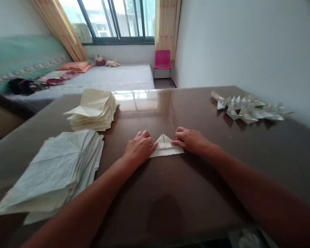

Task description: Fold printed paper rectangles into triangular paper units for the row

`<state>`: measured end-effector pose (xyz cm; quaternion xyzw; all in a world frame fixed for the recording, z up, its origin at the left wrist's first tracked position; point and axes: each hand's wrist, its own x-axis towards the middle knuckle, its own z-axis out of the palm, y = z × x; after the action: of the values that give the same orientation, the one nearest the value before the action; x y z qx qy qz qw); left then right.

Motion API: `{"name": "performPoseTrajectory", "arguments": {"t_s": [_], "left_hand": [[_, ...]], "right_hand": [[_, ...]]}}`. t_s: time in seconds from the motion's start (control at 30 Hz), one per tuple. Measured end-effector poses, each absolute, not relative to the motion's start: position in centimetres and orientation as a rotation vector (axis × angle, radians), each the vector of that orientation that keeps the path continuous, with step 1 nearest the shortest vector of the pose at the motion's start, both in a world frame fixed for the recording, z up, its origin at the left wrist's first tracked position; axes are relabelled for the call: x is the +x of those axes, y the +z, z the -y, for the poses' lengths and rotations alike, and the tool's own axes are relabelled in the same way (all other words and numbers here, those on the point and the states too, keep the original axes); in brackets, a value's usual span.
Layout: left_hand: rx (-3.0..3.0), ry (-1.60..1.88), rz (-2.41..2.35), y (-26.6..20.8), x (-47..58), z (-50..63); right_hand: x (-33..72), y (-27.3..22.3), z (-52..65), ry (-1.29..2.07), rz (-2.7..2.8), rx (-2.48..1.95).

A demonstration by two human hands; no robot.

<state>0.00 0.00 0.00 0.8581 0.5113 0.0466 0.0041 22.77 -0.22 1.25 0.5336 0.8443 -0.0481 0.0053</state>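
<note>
A small folded sheet of printed paper [164, 146] lies on the brown table, its pointed top facing away from me and a pale strip along its near edge. My left hand [141, 146] is closed at the paper's left side, with the thumb on it. On the right side my right hand [189, 138] has curled fingers, its thumb resting on the paper. The undersides of both hands' fingers are hidden.
Left of me lie a stack of printed sheets [59, 165] and, behind it, a stack of yellowish paper [93, 112]. Several folded paper pieces [245, 108] sit at the table's far right. Beyond the glossy table [144, 199] are a bed [124, 77] and a pink chair [162, 60].
</note>
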Motion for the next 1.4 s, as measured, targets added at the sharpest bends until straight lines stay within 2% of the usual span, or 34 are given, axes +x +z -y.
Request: {"name": "performPoseTrajectory", "arguments": {"t_s": [0.5,0.63,0.77,1.0,1.13,1.27,1.4], "left_hand": [[2.891,0.184,-1.697,0.1,0.2,0.9],[3.068,0.262,-1.414,0.5,0.7,1.7],[3.081,0.194,-1.135,0.4,1.4,2.8],[3.071,0.072,-1.184,0.3,1.4,3.3],[3.087,0.049,-1.224,0.6,1.4,3.5],[3.093,0.03,-1.223,0.6,1.5,3.6],[3.099,0.032,-1.22,0.5,1.5,3.5]], "right_hand": [[23.0,1.2,0.1,-0.036,-2.583,1.671],[22.9,1.2,0.2,-0.015,-2.582,1.676],[22.9,1.2,0.3,0.001,-2.587,1.686],[22.9,1.2,0.4,-0.044,-2.617,1.716],[22.1,2.3,1.6,0.115,-2.765,1.775],[21.1,2.5,2.5,-0.04,-2.905,1.51],[20.9,1.8,2.2,-0.142,-2.887,1.463]]}}
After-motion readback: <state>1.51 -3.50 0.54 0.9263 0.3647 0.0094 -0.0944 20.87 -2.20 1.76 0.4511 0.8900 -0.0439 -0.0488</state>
